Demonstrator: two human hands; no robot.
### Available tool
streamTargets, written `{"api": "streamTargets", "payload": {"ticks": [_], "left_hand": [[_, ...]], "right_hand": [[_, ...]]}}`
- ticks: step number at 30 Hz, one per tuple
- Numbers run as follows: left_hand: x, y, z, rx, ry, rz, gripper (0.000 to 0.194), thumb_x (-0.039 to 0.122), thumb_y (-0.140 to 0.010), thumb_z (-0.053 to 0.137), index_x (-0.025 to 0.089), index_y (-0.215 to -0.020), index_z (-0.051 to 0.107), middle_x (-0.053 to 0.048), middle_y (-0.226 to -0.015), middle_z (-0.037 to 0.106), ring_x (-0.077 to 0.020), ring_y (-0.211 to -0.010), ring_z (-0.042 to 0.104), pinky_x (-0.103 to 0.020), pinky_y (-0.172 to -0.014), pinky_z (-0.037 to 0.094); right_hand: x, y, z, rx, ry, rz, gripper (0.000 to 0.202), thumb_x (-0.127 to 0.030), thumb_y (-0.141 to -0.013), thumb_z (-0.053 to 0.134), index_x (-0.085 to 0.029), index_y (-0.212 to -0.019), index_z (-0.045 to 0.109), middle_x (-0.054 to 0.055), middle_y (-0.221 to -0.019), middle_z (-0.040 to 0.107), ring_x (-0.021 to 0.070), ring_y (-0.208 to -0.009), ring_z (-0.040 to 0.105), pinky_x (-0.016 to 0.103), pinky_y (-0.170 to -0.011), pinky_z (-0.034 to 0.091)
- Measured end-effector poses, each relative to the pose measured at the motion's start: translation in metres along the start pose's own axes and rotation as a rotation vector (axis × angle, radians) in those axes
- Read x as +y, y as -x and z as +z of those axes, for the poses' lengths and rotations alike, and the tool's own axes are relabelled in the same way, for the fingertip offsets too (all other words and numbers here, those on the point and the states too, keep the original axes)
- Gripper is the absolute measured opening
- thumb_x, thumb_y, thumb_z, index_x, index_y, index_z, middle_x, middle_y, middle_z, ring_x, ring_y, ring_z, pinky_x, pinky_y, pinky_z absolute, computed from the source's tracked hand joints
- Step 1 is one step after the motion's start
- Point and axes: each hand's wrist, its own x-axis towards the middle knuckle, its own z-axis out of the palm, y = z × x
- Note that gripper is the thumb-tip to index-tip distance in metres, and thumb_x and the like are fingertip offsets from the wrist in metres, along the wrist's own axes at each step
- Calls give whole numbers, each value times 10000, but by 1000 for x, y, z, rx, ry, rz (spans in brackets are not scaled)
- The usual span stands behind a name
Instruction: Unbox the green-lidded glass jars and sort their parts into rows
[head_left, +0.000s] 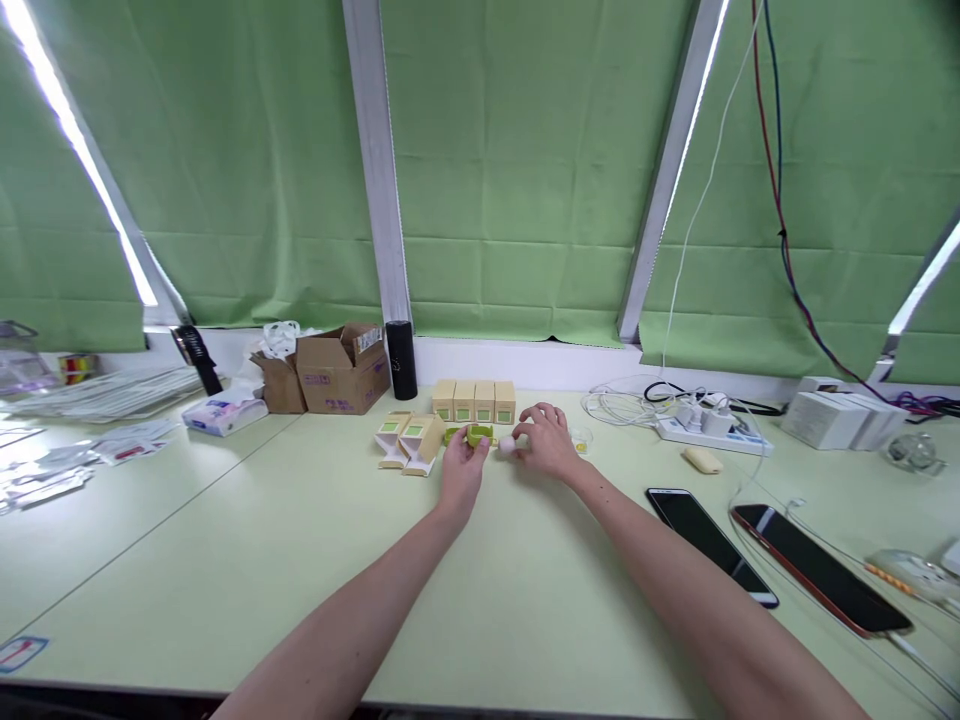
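Note:
My left hand (pixel 463 472) pinches a small green holder-like piece (pixel 480 434) between thumb and fingers; its exact kind is too small to make out. Close beside it, the fingertips of my right hand (pixel 551 442) are closed on a small white rounded piece (pixel 507 445). Just left of my left hand lie flattened-looking, opened small cartons (pixel 421 445) with green labels. Behind both hands stands a row of several small tan boxes (pixel 474 402). A small clear round container (pixel 581 440) with something yellow inside is partly hidden by my right wrist.
At the back left are an open cardboard box (pixel 341 375), a black cylinder (pixel 401 360) and a tissue pack (pixel 225 412). To the right lie two phones (pixel 711 545), a power strip (pixel 712 437) with tangled cables, a beige oval object (pixel 703 460) and white boxes (pixel 825 418).

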Motion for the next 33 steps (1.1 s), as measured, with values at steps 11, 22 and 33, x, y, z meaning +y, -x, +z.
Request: {"api": "streamTargets", "payload": {"ticks": [11, 22, 33], "left_hand": [[-4, 1, 3, -6, 22, -29, 496, 391, -744, 839, 192, -1130, 599, -105, -1135, 735, -259, -1093, 693, -416, -1006, 503], [0, 5, 3, -9, 10, -63, 518, 358, -720, 852, 203, -1138, 588, -92, -1092, 740, -248, -1073, 701, -391, -983, 508], [3, 5, 1, -47, -86, -73, 539, 311, -665, 862, 210, -1124, 599, -90, -1084, 756, -246, -1027, 708, -392, -969, 503]], "right_hand": [[8, -6, 9, 21, 98, 126, 245, -408, -859, 738, -291, -1064, 804, 101, -1339, 585, 328, -1339, 339, 498, -1145, 173], [11, -3, 9, -49, 106, 154, 304, -428, -830, 729, -283, -1087, 801, 106, -1359, 580, 329, -1360, 327, 493, -1158, 130], [8, 0, 5, -112, 179, 127, 407, -368, -804, 698, -206, -1174, 747, 136, -1375, 614, 344, -1365, 337, 480, -1154, 137]]}}
